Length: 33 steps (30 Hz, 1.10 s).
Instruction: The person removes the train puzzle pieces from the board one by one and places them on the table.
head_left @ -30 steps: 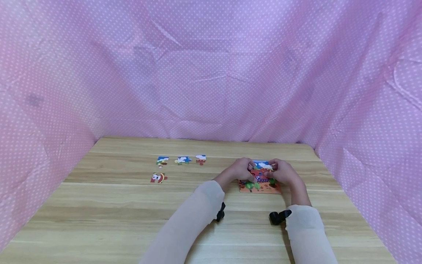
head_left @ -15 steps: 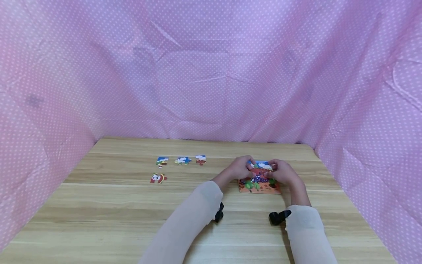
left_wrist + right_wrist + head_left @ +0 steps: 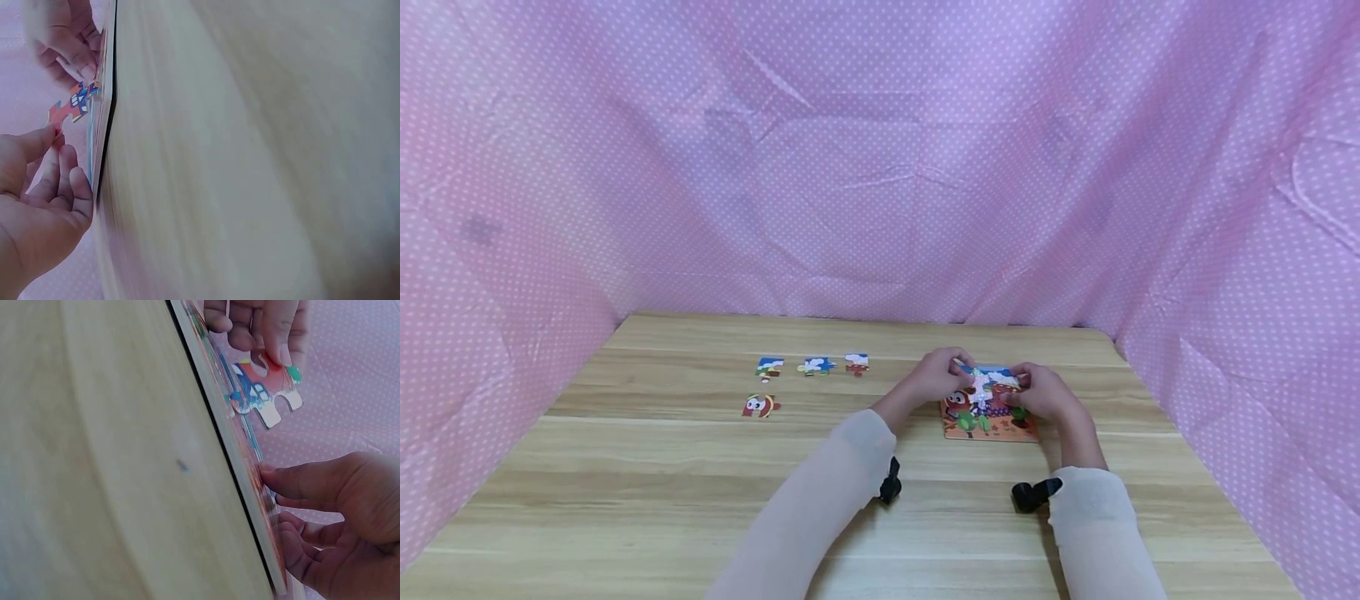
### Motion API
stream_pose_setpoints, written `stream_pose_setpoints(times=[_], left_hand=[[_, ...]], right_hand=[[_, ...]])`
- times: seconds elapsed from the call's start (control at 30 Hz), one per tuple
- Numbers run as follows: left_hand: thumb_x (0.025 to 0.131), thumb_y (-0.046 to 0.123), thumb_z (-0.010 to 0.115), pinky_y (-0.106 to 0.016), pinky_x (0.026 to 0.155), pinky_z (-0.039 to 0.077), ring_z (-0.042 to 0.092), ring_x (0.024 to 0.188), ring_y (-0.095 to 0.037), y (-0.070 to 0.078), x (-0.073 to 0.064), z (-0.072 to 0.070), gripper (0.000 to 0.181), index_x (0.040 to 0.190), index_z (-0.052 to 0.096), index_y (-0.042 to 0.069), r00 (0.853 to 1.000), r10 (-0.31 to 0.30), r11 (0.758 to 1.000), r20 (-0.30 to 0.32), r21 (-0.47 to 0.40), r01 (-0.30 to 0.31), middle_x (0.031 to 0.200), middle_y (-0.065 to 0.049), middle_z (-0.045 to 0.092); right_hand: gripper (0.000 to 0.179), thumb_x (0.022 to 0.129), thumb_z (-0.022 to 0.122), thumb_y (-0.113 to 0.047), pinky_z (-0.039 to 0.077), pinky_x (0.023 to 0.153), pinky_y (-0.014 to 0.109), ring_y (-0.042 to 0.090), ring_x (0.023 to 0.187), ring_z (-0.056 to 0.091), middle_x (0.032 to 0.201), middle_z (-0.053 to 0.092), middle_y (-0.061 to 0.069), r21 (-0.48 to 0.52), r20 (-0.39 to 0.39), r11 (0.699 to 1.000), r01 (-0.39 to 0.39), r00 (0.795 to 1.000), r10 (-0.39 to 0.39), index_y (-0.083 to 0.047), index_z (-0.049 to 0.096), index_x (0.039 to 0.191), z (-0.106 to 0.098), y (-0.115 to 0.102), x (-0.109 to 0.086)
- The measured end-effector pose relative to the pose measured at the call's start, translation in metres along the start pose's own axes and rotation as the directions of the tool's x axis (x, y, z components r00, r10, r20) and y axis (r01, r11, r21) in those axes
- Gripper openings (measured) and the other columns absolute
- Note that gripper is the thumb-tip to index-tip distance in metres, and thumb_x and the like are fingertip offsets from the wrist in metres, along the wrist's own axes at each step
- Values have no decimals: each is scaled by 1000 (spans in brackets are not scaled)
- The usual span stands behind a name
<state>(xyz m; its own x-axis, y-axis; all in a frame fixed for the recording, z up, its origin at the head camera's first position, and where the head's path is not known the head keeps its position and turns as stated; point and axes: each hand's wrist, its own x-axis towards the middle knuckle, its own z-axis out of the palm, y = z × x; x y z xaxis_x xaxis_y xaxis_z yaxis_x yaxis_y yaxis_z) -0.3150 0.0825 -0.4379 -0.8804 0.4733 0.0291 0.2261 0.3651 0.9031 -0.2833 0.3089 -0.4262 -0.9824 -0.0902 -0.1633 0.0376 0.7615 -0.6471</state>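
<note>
My left hand [image 3: 932,377] pinches a jigsaw piece [image 3: 70,107] between thumb and fingers. The piece is mostly red with blue and white; in the right wrist view its knobbed edge tilts down toward the puzzle board [image 3: 958,433]. That board shows a cartoon scene: blue sky at the far side, a red character with big eyes at left, green plants and orange ground nearer me. At its right side my right hand [image 3: 1047,393] holds the board, thumb [image 3: 300,481] on the picture and fingers by the edge. Pieces under the lifted one are partly hidden.
On the wooden table [image 3: 700,500], left of the board, lie several loose pieces: a sky piece [image 3: 769,367], a cloud piece [image 3: 816,366], a cloud-and-red piece [image 3: 857,363] and a red face piece [image 3: 758,406]. Pink dotted cloth [image 3: 880,208] surrounds the table.
My left hand has moved up and slightly left, tilting the jigsaw piece up off the board, where it lay flat before. The cartoon face at the board's left now shows. My right hand stays put.
</note>
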Motion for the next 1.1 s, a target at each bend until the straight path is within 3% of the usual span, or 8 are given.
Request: stream_pose_setpoints(times=[0.37, 0.6, 0.93, 1.1], left_hand=[[99, 7, 66, -33, 67, 54, 68, 87, -22, -8, -16, -28, 19, 117, 66, 12, 994, -108, 985, -34, -141, 103, 98, -4, 68], [99, 5, 66, -33, 74, 60, 71, 87, -23, -12, -27, -49, 17, 115, 67, 11, 992, -120, 973, -22, -198, 114, 101, -10, 69], [99, 0, 63, -38, 82, 60, 71, 88, -23, -20, -48, -85, 19, 117, 65, 4, 995, -99, 977, -30, -195, 91, 100, -14, 67], [98, 2, 63, -39, 83, 59, 69, 87, -20, -23, -58, -102, 18, 115, 66, 6, 994, -91, 992, -63, -97, 85, 99, -11, 67]], right_hand=[[52, 100, 67, -13, 42, 106, 59, 42, 121, 52, 137, 52, 29, 24, 4, 999, -31, 1000, 31, 4, 47, 145, 2, 0, -3], [55, 99, 69, -18, 40, 107, 60, 42, 122, 52, 138, 52, 29, 8, 5, 1000, -27, 1000, 27, 3, 47, 145, 1, 0, -1], [55, 99, 70, -18, 41, 107, 60, 42, 121, 53, 137, 53, 29, 8, 1, 1000, -21, 1000, 21, 3, 48, 145, 1, -1, -1], [55, 98, 70, -17, 42, 106, 59, 42, 120, 54, 136, 53, 29, 4, 3, 1000, -15, 1000, 15, 4, 47, 145, 1, 0, -1]])
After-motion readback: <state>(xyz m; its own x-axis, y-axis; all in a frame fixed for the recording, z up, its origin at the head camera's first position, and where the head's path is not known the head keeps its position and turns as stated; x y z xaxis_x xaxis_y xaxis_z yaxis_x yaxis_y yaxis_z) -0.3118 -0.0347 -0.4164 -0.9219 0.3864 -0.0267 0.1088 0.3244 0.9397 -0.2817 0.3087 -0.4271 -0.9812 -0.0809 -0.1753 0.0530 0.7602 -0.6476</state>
